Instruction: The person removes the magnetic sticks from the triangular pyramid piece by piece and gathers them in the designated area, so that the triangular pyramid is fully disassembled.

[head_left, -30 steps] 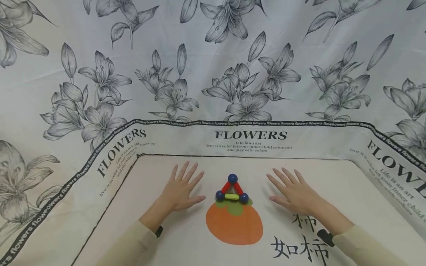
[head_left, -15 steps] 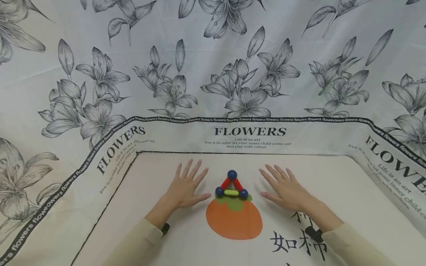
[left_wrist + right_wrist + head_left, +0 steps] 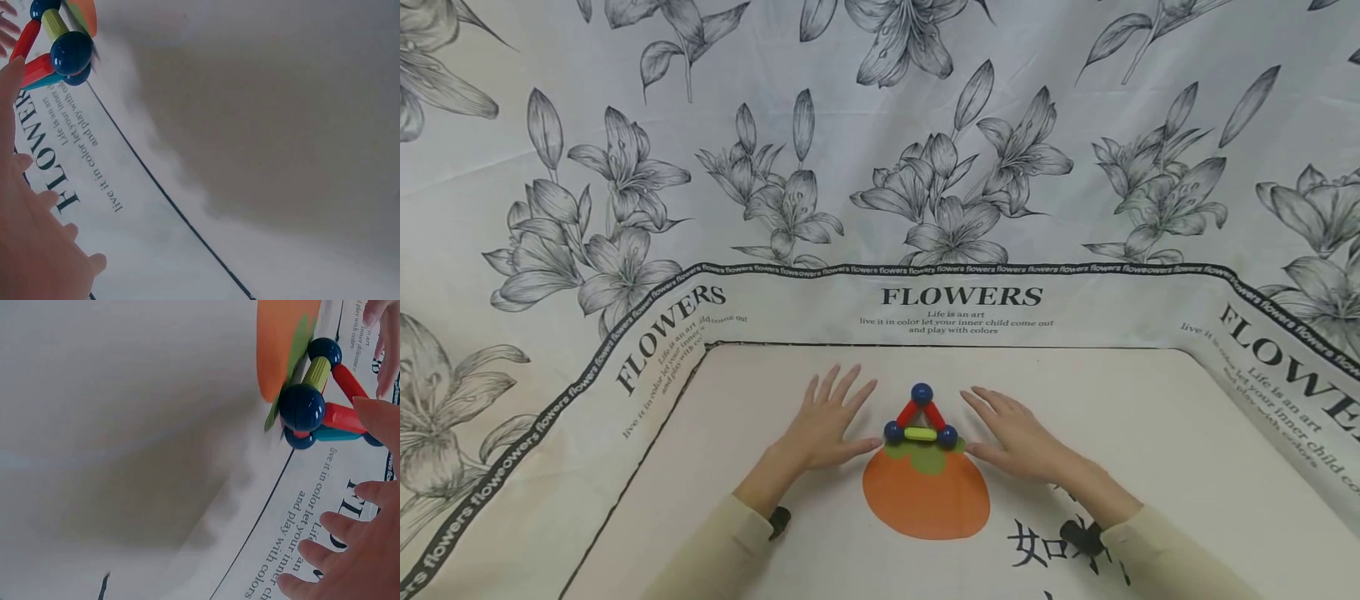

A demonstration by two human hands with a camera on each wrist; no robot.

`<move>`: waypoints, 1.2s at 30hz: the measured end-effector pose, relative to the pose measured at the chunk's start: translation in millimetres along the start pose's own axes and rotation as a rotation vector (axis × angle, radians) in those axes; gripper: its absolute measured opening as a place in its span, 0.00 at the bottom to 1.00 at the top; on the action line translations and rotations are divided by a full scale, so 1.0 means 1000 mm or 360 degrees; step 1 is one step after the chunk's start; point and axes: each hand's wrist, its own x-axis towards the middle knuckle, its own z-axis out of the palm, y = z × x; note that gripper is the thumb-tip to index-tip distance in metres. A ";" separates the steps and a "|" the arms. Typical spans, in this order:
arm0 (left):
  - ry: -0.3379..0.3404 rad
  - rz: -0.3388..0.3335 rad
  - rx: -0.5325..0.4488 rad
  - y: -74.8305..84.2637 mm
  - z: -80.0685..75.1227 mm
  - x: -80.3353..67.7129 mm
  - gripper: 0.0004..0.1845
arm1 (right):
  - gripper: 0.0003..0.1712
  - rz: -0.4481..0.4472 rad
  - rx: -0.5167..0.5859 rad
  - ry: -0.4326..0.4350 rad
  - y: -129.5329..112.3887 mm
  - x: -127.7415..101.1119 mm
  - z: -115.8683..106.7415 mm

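Note:
A small frame of dark blue balls joined by red, yellow and teal sticks (image 3: 921, 417) stands on the cream cloth at the top edge of a printed orange fruit (image 3: 925, 496). My left hand (image 3: 835, 412) lies flat on the cloth just left of it, fingers spread and straight. Just right of it my right hand (image 3: 1003, 425) also lies flat, its thumb close to the near right ball; I cannot tell whether it touches. The left wrist view shows the frame (image 3: 59, 47) beyond my left hand's fingers (image 3: 31, 250). In the right wrist view the frame (image 3: 319, 394) sits beside my right hand (image 3: 356, 550).
The cream cloth (image 3: 1187, 433) carries black characters (image 3: 1052, 550) at the front right. A flower-printed sheet (image 3: 925, 167) with "FLOWERS" lettering rises behind and to both sides, walling in the work area.
Both hands have slid inward toward the ball-and-stick frame, the right one further. The frame has not moved.

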 end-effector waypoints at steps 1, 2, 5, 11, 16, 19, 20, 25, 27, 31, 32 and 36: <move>0.0004 0.0003 -0.0005 0.000 0.000 0.001 0.49 | 0.43 0.0017 0.0046 -0.0008 -0.003 0.001 0.000; 0.0007 0.0005 -0.0022 0.001 0.001 0.001 0.49 | 0.43 0.0036 0.0096 -0.0020 -0.005 0.002 0.001; 0.0003 0.0001 -0.0096 0.003 0.000 0.003 0.49 | 0.42 0.0088 0.0231 -0.0067 -0.009 0.005 0.003; 0.0009 -0.0017 -0.0331 0.011 -0.002 0.006 0.48 | 0.38 0.0107 0.0493 -0.0095 -0.015 0.011 0.008; -0.0005 -0.0008 -0.0714 0.015 -0.002 0.011 0.45 | 0.33 0.0093 0.0604 -0.0041 -0.018 0.016 0.014; -0.0001 -0.0017 -0.0937 0.016 0.000 0.015 0.41 | 0.29 0.0105 0.0629 0.0029 -0.019 0.020 0.018; 0.0012 -0.0015 -0.1001 0.016 0.001 0.017 0.39 | 0.28 0.0114 0.0632 0.0051 -0.020 0.022 0.019; 0.0101 0.0003 -0.1209 0.018 0.005 0.027 0.32 | 0.21 0.0140 0.0637 0.0142 -0.020 0.030 0.024; 0.0125 0.0025 -0.1257 0.020 0.006 0.031 0.28 | 0.19 0.0141 0.0638 0.0167 -0.020 0.031 0.026; 0.0142 0.0057 -0.1334 0.027 0.007 0.039 0.25 | 0.17 0.0132 0.0654 0.0197 -0.021 0.035 0.029; 0.0144 0.0060 -0.1348 0.028 0.007 0.041 0.25 | 0.16 0.0115 0.0650 0.0206 -0.021 0.036 0.029; 0.0151 0.0060 -0.1371 0.037 0.006 0.049 0.24 | 0.14 0.0114 0.0643 0.0216 -0.022 0.039 0.031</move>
